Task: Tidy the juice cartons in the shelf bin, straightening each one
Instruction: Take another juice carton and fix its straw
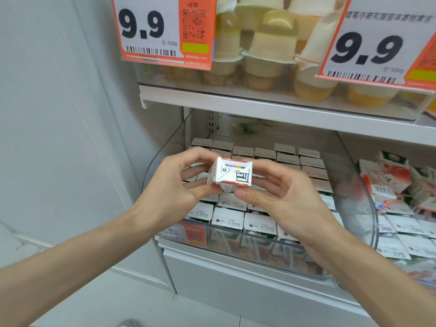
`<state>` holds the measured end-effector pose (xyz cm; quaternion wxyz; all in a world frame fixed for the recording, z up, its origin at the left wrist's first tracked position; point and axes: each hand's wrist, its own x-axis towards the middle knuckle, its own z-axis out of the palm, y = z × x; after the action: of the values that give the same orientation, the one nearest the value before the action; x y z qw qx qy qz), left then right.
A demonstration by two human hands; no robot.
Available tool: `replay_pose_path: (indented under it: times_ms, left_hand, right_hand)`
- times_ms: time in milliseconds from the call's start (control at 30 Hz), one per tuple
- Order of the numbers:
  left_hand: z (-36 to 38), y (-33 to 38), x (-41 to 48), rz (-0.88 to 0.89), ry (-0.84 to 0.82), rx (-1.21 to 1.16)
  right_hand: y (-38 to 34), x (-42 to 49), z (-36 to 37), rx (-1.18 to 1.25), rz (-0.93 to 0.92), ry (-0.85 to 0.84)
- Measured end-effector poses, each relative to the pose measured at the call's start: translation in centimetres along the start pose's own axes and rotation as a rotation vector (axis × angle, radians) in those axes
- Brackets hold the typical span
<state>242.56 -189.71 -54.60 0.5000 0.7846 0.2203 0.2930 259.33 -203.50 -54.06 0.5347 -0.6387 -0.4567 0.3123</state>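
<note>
A small white juice carton (232,173) is held above the clear shelf bin (165,147), its folded end with a barcode facing me. My left hand (174,182) grips its left side with curled fingers and thumb. My right hand (280,197) pinches its right side, thumb under the lower edge. Below them, several cartons (227,218) stand upright in neat rows inside the bin, white tops with printed dates showing.
To the right, a second bin (374,223) holds tumbled cartons (387,182) lying at odd angles. The shelf above (259,105) carries jelly cups behind two orange 9.9 price tags (162,29). A white wall panel runs down the left side.
</note>
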Motion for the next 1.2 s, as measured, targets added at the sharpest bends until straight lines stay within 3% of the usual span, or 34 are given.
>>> replay_pose_path:
  times_ms: [367,600,833,1200]
  left_hand:
    - [0.3,0.8,-0.3,-0.017,-0.009,0.006]
    - [0.6,1.5,-0.5,-0.034,-0.106,-0.072]
    - [0.5,0.8,-0.6,-0.011,-0.221,-0.004]
    - [0.1,0.3,0.0,0.046,-0.031,0.002]
  right_hand:
    - [0.1,0.3,-0.1,0.041,0.045,0.091]
    - [0.4,0.4,-0.1,0.085,0.143,0.128]
    - [0.0,0.2,0.0,0.158,0.170,0.160]
    - [-0.5,0.1,-0.2,0.131,0.089,0.047]
